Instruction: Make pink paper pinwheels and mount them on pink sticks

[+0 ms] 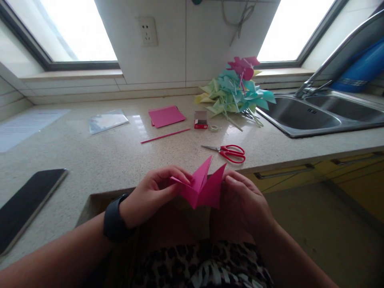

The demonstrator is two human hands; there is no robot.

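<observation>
Bare forearms, a black watch (114, 218) on the left wrist, and a leopard-print garment (204, 266) below.

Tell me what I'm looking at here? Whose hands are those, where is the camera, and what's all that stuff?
There is no machine here, just a person. The camera sits on their head and looks down, so you see their own arms. The left hand, with a dark watch on its wrist, and the right hand hold a folded pink paper between them, pinched by the fingers. In front is a stone counter. On it lie red scissors, a pink stick, a stack of pink sheets, a small red box, a roll of tape, a clear plastic bag and a dark phone. Near the sink is a heap of paper pinwheels.
</observation>
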